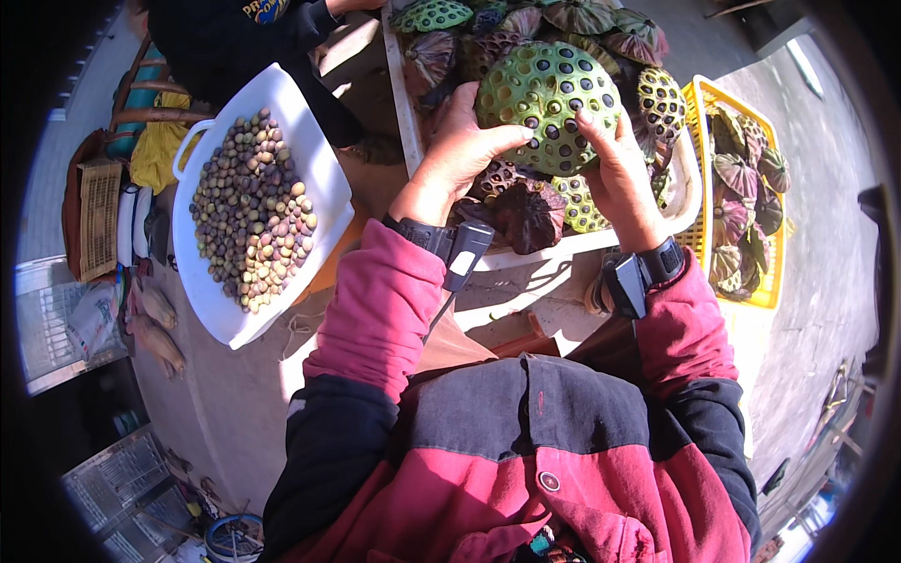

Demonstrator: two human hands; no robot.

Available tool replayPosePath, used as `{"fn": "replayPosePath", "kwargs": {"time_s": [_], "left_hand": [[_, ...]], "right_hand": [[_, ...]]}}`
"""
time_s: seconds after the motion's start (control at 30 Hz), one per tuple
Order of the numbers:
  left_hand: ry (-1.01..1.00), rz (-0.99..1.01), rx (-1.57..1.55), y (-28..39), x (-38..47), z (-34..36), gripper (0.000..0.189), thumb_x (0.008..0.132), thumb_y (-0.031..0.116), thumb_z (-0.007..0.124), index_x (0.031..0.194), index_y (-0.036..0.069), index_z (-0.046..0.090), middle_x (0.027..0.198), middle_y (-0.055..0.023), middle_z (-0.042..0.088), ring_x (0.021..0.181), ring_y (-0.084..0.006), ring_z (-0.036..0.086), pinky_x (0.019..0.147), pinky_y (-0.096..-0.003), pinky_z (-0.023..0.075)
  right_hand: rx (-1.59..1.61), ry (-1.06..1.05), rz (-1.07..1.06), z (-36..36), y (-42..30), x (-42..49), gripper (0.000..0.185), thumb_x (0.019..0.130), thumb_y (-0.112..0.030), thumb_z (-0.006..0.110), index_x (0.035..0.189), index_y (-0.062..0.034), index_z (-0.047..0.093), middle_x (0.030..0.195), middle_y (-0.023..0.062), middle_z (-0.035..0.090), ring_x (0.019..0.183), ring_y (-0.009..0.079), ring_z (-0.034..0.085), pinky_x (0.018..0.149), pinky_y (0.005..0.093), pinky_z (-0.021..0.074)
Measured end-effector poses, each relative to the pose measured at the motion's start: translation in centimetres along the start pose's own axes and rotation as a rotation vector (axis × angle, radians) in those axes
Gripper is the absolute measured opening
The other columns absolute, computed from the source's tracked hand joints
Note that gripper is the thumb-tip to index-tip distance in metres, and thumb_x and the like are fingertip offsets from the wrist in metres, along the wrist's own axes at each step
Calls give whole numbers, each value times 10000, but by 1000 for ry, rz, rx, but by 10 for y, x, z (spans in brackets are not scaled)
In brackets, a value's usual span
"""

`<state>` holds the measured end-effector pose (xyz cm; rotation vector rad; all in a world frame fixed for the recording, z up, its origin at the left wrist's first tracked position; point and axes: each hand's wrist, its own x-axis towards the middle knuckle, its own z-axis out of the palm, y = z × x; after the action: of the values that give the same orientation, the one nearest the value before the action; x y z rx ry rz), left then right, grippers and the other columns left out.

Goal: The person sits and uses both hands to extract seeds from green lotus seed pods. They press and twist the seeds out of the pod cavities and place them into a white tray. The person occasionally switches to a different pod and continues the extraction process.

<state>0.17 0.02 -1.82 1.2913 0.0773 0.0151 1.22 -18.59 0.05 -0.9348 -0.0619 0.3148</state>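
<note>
A large green lotus seed pod (538,95) is held between my two hands above a white tub. My left hand (461,144) grips its left side, the thumb lying across the pitted face. On the right edge, my right hand (619,165) holds the pod with its thumb on the face near a seed. Dark seeds sit in many of the holes; some holes at the upper left look vacant. Beneath, the white tub (563,250) carries several more pods, among them a yellow-green one (581,204) and a dark dried one (531,218).
Left of me stands a white basin (327,204) of loose lotus seeds (253,211). A yellow plastic crate (778,267) with more pods (735,176) is at the right. Another person in dark clothing (232,49) is at the upper left, beside a wooden chair (155,112).
</note>
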Motion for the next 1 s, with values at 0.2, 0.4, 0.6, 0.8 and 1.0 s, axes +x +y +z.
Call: {"fn": "replayPosePath", "kwargs": {"time_s": [0.2,0.4,0.6,0.8,1.0], "left_hand": [[15,46,136,-5,-1,6,540,709,-54,642,1181,-14,383,1078,-109,545,963,-193,567,841,-307,492],[72,70,108,-1,0,11,473,715,-77,565,1160,-11,417,1046,-106,565,950,-195,581,829,-306,492],[-94,-69,-272,10,-3,8,490,762,-96,551,1219,3,404,1061,-116,588,909,-200,622,828,-313,505],[90,402,243,13,-4,12,294,744,58,735,987,22,575,852,-15,585,715,-80,555,649,-223,487],[-9,167,615,4,-15,24,167,782,80,737,893,1,639,655,87,453,600,-10,390,552,-153,349]], "right_hand": [[-106,22,-46,-2,4,3,528,804,-103,715,1253,-53,443,1119,64,588,1000,151,583,857,304,495],[-4,3,29,-7,2,5,478,833,-112,683,1248,-46,454,1121,73,593,985,156,597,857,316,506],[200,-6,220,-15,-1,10,418,903,-214,590,1272,-54,475,1179,88,597,1029,195,607,914,364,492],[30,75,-21,-14,-6,12,438,849,-133,665,1231,-79,457,1122,60,579,982,156,600,778,336,548],[-51,60,-137,-8,2,7,485,831,-93,680,1252,-68,440,1106,63,591,979,151,599,806,305,526]]}}
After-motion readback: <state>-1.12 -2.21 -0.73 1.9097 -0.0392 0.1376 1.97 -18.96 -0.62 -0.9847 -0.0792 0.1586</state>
